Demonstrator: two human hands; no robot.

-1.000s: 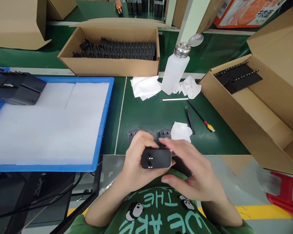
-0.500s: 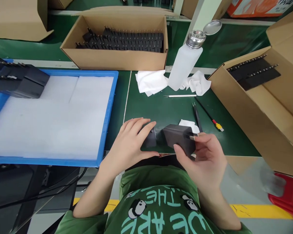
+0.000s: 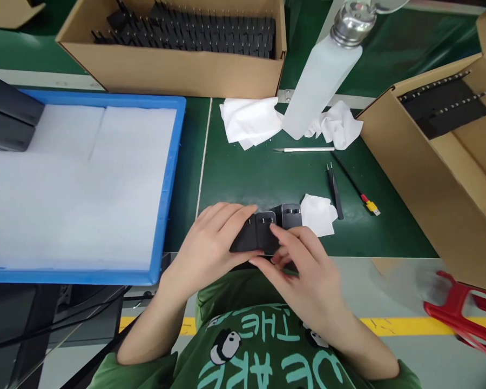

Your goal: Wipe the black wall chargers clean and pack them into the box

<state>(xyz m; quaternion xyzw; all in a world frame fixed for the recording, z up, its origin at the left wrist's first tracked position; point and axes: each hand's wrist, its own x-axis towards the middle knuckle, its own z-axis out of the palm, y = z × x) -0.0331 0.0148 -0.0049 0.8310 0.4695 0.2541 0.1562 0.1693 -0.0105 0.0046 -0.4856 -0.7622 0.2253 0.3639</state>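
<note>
Two black power adapters point(image 3: 256, 232) stand side by side at the table's front edge, metal prongs upward. My left hand point(image 3: 214, 237) is curled around the left one, fingers behind it and thumb in front. My right hand point(image 3: 303, 259) grips the right one between index finger, near its prongs, and thumb at its lower front; the other fingers are partly hidden. Just behind my right fingers stands another black adapter point(image 3: 291, 215), also with prongs up. Beside it lies a small white cloth point(image 3: 319, 215).
At left is a blue tray point(image 3: 168, 183) holding black adapters point(image 3: 10, 116). Cardboard boxes of adapters stand behind point(image 3: 178, 70) and at right point(image 3: 413, 178). A white bottle point(image 3: 324, 81), a thin craft knife point(image 3: 308, 149), tweezers point(image 3: 334, 192) and a USB cable point(image 3: 354, 189) are on the table.
My right hand has moved left, bringing its adapter upright against the one at my left hand. The adapter's prongs, which pointed right, now point up. The camera view has shifted.
</note>
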